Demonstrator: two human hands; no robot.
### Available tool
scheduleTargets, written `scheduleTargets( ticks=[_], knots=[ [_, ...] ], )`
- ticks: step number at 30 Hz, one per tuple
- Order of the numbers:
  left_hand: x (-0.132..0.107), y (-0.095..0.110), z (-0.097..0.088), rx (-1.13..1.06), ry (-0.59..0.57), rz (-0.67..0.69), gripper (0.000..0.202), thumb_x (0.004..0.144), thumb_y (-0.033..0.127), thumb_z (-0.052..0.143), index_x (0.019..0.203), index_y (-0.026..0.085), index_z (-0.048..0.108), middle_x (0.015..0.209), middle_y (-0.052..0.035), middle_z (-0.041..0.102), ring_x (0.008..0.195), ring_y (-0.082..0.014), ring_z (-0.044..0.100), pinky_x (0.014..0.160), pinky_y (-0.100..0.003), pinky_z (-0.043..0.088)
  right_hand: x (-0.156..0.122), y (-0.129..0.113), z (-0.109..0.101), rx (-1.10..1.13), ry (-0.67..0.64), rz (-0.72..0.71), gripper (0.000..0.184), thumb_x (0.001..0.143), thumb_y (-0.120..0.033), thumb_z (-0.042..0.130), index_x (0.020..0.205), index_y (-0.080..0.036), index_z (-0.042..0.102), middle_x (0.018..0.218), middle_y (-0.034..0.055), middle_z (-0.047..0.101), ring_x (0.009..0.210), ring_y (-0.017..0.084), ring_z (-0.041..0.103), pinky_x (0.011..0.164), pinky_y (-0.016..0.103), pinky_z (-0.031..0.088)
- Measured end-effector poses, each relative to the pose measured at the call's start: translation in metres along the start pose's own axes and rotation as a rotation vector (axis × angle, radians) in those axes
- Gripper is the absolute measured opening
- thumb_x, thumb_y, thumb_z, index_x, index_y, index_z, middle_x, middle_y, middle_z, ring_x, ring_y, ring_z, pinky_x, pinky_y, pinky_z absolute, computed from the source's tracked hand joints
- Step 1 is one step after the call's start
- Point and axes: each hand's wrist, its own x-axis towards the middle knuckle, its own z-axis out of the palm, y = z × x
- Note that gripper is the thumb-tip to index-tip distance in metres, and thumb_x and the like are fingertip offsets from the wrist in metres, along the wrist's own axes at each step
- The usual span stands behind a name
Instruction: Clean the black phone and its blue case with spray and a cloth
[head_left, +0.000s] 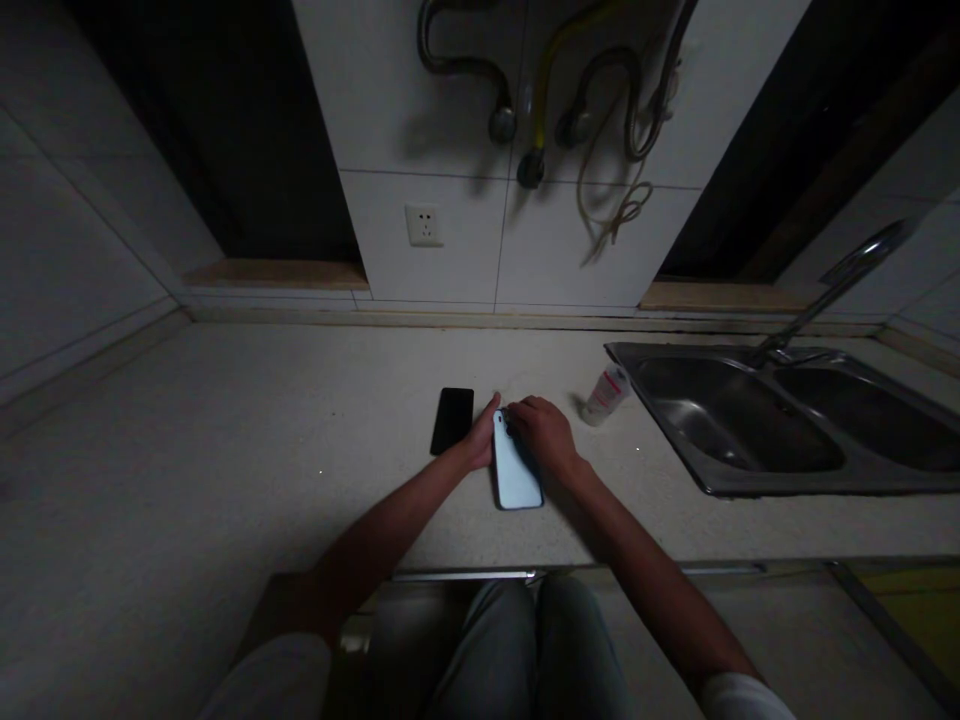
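A light blue smartphone (517, 475) with a dark rim lies back side up on the pale countertop, its camera end pointing toward the wall. My left hand (482, 440) grips its left edge, thumb stretched along the upper corner. Curled over the camera end is my right hand (544, 432), its fingers pressed together by the lenses; whether something small is in them is hidden. Just left of my left hand rests a flat black phone-like slab (453, 420), apart from the blue phone.
A clear bottle with a pink-marked label (606, 393) leans against the rim of the steel double sink (697, 470). The faucet (832, 290) rises behind it. Hoses with valves (501, 122) and a socket (424, 226) are on the tiled wall. The counter's front edge is near my legs.
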Motion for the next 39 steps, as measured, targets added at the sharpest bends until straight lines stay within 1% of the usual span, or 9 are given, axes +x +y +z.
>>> scheduleTargets(
  ticks=[4, 8, 15, 21, 25, 30, 34, 37, 39],
  knots=[
    [-0.004, 0.002, 0.001, -0.019, -0.04, -0.023, 0.054, 0.092, 0.062, 0.052, 0.094, 0.012, 0.071, 0.082, -0.0126, 0.074, 0.078, -0.0249, 0.071, 0.078, -0.035, 0.053, 0.002, -0.015, 0.005, 0.056, -0.061, -0.079, 0.023, 0.096, -0.015, 0.053, 0.104, -0.018, 0.074, 0.099, 0.0099, 0.071, 0.093, 0.021, 0.062, 0.079, 0.029, 0.043],
    [-0.004, 0.004, -0.002, -0.043, -0.065, -0.005, 0.058, 0.096, 0.061, 0.044, 0.111, 0.011, 0.069, 0.092, -0.0153, 0.075, 0.085, -0.0275, 0.073, 0.086, -0.04, 0.053, -0.015, -0.021, 0.011, 0.142, -0.064, -0.138, 0.025, 0.095, -0.014, 0.055, 0.111, -0.02, 0.072, 0.105, 0.0103, 0.072, 0.093, 0.021, 0.064, 0.079, 0.03, 0.046],
    [-0.005, 0.004, -0.004, -0.039, -0.069, 0.009, 0.06, 0.095, 0.064, 0.039, 0.108, 0.011, 0.065, 0.092, -0.0205, 0.074, 0.086, -0.0315, 0.073, 0.085, -0.05, 0.054, -0.065, -0.014, 0.011, 0.285, -0.181, -0.388, 0.021, 0.093, -0.016, 0.06, 0.106, -0.025, 0.074, 0.097, 0.0058, 0.075, 0.087, 0.018, 0.066, 0.076, 0.028, 0.045],
    [-0.009, 0.006, 0.001, -0.028, -0.066, -0.028, 0.065, 0.096, 0.066, 0.034, 0.105, 0.01, 0.065, 0.092, -0.0203, 0.074, 0.084, -0.0307, 0.073, 0.084, -0.047, 0.054, -0.089, -0.006, -0.013, 0.079, -0.186, -0.422, 0.016, 0.094, -0.014, 0.06, 0.095, -0.021, 0.074, 0.087, 0.0065, 0.073, 0.082, 0.02, 0.062, 0.074, 0.032, 0.038],
    [-0.008, 0.006, 0.001, -0.008, -0.068, -0.011, 0.064, 0.097, 0.064, 0.031, 0.101, 0.011, 0.065, 0.09, -0.02, 0.074, 0.083, -0.0301, 0.073, 0.083, -0.046, 0.054, -0.091, 0.008, -0.02, -0.027, -0.168, -0.388, 0.013, 0.093, -0.014, 0.063, 0.096, -0.021, 0.074, 0.084, 0.0062, 0.072, 0.083, 0.021, 0.058, 0.075, 0.034, 0.034],
    [-0.01, 0.004, 0.002, 0.049, -0.073, 0.043, 0.061, 0.097, 0.063, 0.035, 0.105, 0.011, 0.066, 0.087, -0.0183, 0.073, 0.078, -0.0286, 0.072, 0.079, -0.045, 0.055, -0.082, 0.019, -0.002, 0.061, -0.047, -0.216, 0.019, 0.092, -0.013, 0.061, 0.104, -0.021, 0.074, 0.093, 0.0085, 0.073, 0.087, 0.022, 0.058, 0.076, 0.034, 0.037],
    [-0.014, 0.002, 0.006, 0.129, -0.049, 0.072, 0.061, 0.097, 0.063, 0.038, 0.114, 0.011, 0.065, 0.081, -0.0136, 0.072, 0.069, -0.0239, 0.07, 0.069, -0.036, 0.055, -0.072, 0.017, 0.012, 0.279, 0.04, -0.085, 0.022, 0.094, -0.018, 0.057, 0.109, -0.02, 0.073, 0.101, 0.0106, 0.072, 0.09, 0.022, 0.062, 0.079, 0.033, 0.045],
    [-0.017, 0.001, 0.007, 0.153, -0.022, 0.093, 0.062, 0.094, 0.065, 0.045, 0.118, 0.012, 0.065, 0.076, -0.0095, 0.07, 0.06, -0.0192, 0.066, 0.062, -0.031, 0.053, -0.07, 0.012, 0.014, 0.537, 0.137, 0.01, 0.023, 0.095, -0.024, 0.053, 0.106, -0.021, 0.073, 0.098, 0.009, 0.072, 0.088, 0.021, 0.064, 0.079, 0.034, 0.049],
    [-0.019, 0.001, 0.008, 0.17, 0.002, 0.104, 0.059, 0.092, 0.063, 0.051, 0.116, 0.011, 0.065, 0.072, -0.0062, 0.067, 0.054, -0.0155, 0.062, 0.057, -0.027, 0.05, -0.073, 0.009, 0.012, 0.725, 0.217, 0.126, 0.022, 0.094, -0.03, 0.055, 0.101, -0.021, 0.073, 0.095, 0.0071, 0.072, 0.086, 0.021, 0.064, 0.08, 0.034, 0.049]
  ],
)
